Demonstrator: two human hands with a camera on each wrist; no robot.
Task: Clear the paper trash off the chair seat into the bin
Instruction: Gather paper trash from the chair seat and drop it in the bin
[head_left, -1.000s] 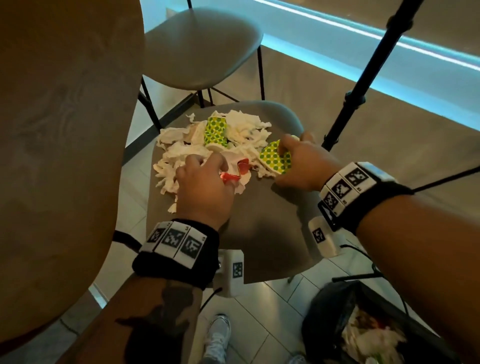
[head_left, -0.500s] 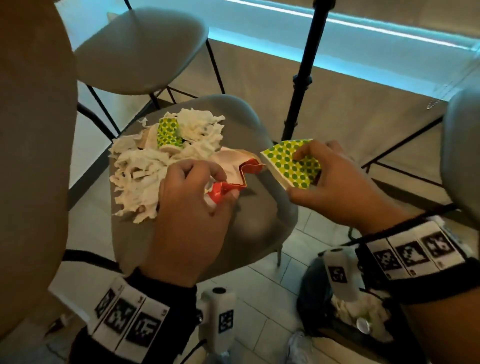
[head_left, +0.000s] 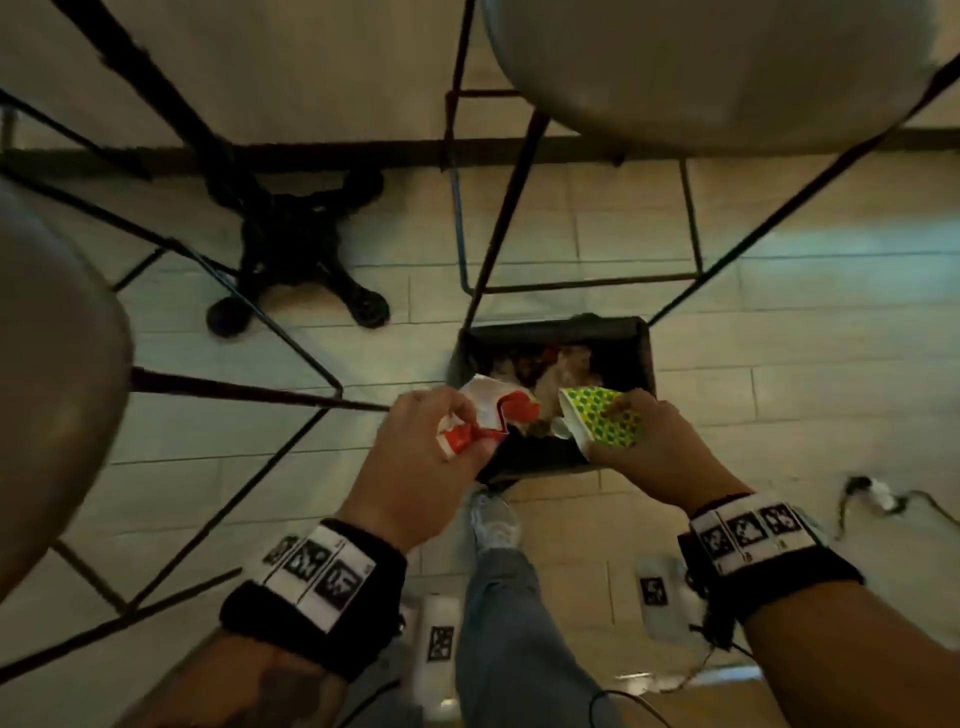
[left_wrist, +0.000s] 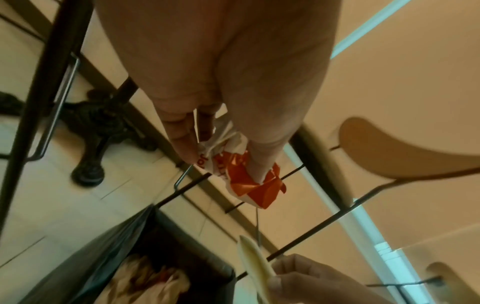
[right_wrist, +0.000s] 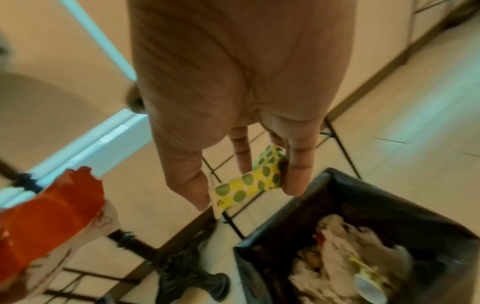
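My left hand (head_left: 431, 447) grips a crumpled red-and-white paper wrapper (head_left: 491, 415) (left_wrist: 241, 176) over the near left rim of the black-lined bin (head_left: 644, 343) on the floor. My right hand (head_left: 644, 441) pinches a flattened yellow paper carton with green dots (head_left: 602, 421) (right_wrist: 249, 179) between thumb and fingers, over the bin's near right side. In the right wrist view the bin (right_wrist: 363, 189) holds crumpled white paper (right_wrist: 337, 246) and other trash. The chair seat (head_left: 47, 374) shows only as an edge at the left; its paper pile is out of view.
Black wire chair legs (head_left: 498, 218) cross the tiled floor around the bin. A second seat (head_left: 701, 73) hangs at the top right. A dark tripod base (head_left: 296, 249) stands at the left. My leg and shoe (head_left: 493, 525) are just short of the bin. A plug (head_left: 878, 493) lies at the right.
Both hands lifted their papers off the chair seat and carried them right and down to above the bin. The head view swung from the seat to the floor.
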